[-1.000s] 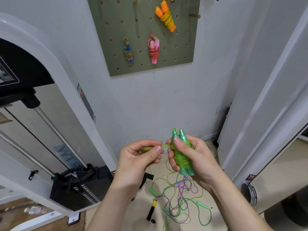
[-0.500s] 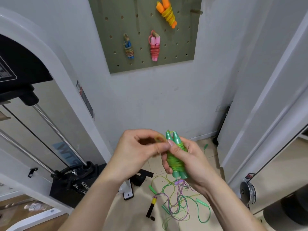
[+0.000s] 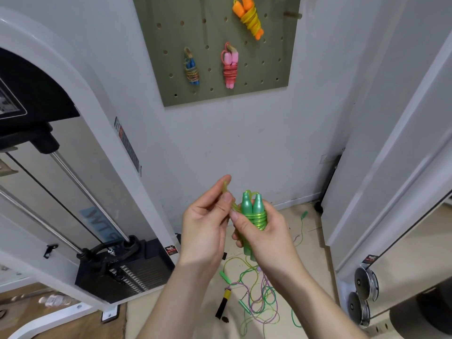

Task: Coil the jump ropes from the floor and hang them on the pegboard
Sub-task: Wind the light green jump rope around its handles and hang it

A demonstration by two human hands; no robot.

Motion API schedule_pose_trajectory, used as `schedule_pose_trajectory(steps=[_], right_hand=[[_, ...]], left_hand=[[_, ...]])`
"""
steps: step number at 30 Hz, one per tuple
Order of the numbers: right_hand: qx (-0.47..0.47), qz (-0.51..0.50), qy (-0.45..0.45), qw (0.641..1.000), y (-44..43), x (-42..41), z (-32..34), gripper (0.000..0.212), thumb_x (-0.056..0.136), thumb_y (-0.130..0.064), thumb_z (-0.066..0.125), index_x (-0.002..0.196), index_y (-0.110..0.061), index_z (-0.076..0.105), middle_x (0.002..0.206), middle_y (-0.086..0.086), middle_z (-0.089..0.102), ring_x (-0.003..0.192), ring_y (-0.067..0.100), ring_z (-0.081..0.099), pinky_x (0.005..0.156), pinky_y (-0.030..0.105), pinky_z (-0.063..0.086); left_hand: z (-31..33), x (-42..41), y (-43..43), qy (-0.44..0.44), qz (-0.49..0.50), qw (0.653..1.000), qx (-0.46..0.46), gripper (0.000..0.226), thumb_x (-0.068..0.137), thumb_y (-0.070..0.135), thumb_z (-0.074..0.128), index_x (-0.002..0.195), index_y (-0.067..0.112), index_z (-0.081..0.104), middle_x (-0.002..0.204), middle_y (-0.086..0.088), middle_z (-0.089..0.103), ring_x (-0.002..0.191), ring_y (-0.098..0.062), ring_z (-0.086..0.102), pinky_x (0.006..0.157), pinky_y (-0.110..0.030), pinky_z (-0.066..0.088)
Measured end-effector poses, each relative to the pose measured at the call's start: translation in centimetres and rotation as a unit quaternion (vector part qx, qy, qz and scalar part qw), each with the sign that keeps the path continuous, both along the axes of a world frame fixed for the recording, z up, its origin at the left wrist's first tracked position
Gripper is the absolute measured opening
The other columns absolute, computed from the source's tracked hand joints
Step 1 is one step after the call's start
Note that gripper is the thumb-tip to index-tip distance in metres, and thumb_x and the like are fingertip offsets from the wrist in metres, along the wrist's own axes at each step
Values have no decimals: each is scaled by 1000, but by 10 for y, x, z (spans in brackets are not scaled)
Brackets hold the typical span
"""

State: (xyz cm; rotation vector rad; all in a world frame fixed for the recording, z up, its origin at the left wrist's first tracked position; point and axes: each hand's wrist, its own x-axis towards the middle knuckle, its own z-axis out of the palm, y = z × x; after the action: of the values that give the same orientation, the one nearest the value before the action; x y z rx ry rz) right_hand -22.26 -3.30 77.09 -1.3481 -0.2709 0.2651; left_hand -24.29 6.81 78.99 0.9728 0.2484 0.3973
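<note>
A coiled green jump rope (image 3: 253, 211), two handles side by side with cord wound round them, stands upright in my right hand (image 3: 264, 231). My left hand (image 3: 205, 223) pinches the cord's loose yellow-green loop just left of the handle tips. High on the wall is the olive pegboard (image 3: 217, 94), where a blue rope bundle (image 3: 192, 69), a pink one (image 3: 230, 67) and an orange-yellow one (image 3: 249, 15) hang. Below my hands, several tangled green and purple ropes (image 3: 256, 294) lie on the floor.
A white cable machine with a black weight stack (image 3: 122, 267) fills the left side. White panels and round metal discs (image 3: 364, 287) stand at the right. A black-and-yellow handle (image 3: 223, 302) lies by the tangle. An empty wooden peg (image 3: 292, 14) sticks out at the pegboard's top right.
My left hand has drawn the cord's loose loop upward from the side of the handles. The view has tilted down slightly and both hands sit lower.
</note>
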Motion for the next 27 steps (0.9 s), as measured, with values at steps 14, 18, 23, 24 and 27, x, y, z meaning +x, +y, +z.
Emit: schedule_pose_trajectory(steps=[14, 18, 23, 24, 27], right_hand=[[-237, -139, -187, 943, 1, 6, -4, 13, 89, -23, 61, 93, -22, 49, 77, -5, 62, 71, 13, 56, 61, 32, 44], [-249, -153, -210, 933, 0, 6, -4, 16, 89, -21, 62, 98, -24, 49, 86, -4, 65, 81, 18, 59, 65, 31, 43], [-248, -133, -209, 937, 0, 5, -1, 13, 90, -24, 61, 96, -24, 50, 83, -6, 64, 76, 14, 59, 64, 31, 44], [-242, -125, -203, 940, 0, 4, 0, 12, 90, -25, 61, 95, -24, 51, 81, -7, 64, 74, 11, 58, 64, 29, 44], [-239, -102, -184, 948, -1, 2, 0, 11, 90, -25, 61, 90, -24, 50, 72, -9, 59, 67, 4, 53, 56, 18, 40]], left_hand=[[10, -9, -8, -11, 114, 861, 495, 32, 81, 8, 71, 103, 31, 72, 86, 12, 67, 79, 1, 62, 76, -12, 48], [19, -8, -12, 34, 107, 915, 387, 39, 74, 1, 77, 89, 37, 70, 74, 11, 71, 70, -7, 67, 72, -16, 53], [18, -9, -14, 2, 164, 881, 443, 29, 73, -1, 76, 86, 25, 76, 80, 10, 72, 76, -3, 67, 72, -15, 52], [18, -8, -13, 0, 183, 872, 455, 29, 73, -2, 76, 87, 23, 76, 81, 9, 71, 76, -3, 67, 71, -15, 51], [15, -7, -8, -19, 209, 820, 533, 24, 74, 2, 74, 86, 22, 77, 79, 7, 68, 70, -6, 64, 67, -23, 53]])
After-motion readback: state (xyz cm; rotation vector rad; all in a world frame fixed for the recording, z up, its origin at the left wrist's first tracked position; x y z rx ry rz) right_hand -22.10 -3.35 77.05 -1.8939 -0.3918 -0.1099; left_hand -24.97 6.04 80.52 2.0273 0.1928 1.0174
